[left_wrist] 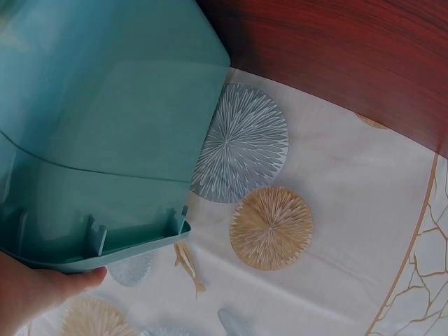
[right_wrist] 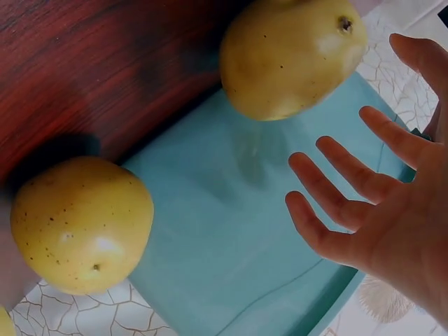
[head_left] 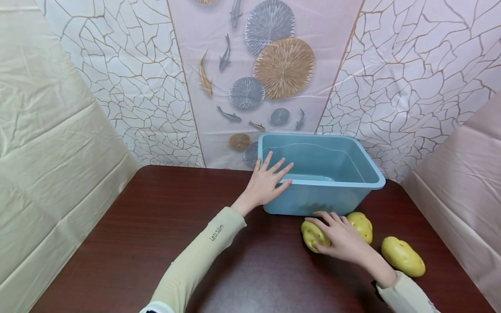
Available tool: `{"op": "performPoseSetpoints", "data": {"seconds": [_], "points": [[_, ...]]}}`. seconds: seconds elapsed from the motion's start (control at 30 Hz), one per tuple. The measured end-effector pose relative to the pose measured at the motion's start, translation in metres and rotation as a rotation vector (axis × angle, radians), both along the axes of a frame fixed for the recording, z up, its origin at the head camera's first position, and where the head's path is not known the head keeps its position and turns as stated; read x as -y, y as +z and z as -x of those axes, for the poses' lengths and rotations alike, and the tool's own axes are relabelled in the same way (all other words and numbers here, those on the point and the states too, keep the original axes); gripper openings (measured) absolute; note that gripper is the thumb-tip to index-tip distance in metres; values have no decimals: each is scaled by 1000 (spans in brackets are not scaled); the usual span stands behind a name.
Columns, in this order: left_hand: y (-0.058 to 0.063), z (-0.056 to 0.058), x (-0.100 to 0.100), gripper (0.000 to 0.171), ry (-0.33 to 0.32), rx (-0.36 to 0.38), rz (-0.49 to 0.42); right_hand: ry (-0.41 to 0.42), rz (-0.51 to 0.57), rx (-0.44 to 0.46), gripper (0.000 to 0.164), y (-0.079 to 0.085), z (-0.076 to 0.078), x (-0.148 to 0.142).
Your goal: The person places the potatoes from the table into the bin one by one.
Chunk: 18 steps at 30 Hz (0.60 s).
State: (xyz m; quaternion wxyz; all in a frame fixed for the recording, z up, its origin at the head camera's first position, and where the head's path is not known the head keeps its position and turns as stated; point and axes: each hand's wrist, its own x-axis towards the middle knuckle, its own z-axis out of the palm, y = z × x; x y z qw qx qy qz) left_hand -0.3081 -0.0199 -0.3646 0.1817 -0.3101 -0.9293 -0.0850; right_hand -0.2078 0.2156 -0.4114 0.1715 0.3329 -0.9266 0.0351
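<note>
My left hand [head_left: 264, 181] rests on the near left rim of a blue plastic bin [head_left: 313, 198], fingers spread over its opening. In the left wrist view part of that hand [left_wrist: 35, 290] shows at the bin's rim. My right hand [head_left: 340, 237] is over a yellow potato [head_left: 314, 235] in front of the bin. In the right wrist view the fingers of this hand [right_wrist: 392, 196] are parted and loosely bent, with a gap to the potato [right_wrist: 290, 59]. A second potato [head_left: 361, 227] sits just beyond the right hand, partly hidden by it.
A third potato [head_left: 403, 256] lies on the dark wooden table [head_left: 188, 195], to the right of my right wrist. Patterned cloth [head_left: 156, 87] hangs behind the bin, and pale cloth [head_left: 58, 152] closes off the left side.
</note>
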Motion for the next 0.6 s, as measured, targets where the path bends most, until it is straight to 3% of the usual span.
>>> {"op": "performPoseSetpoints", "data": {"seconds": [0.6], "points": [[0, 0, 0, 51, 3, 4, 4, -7, -33, 11, 58, -11, 3, 2]]}}
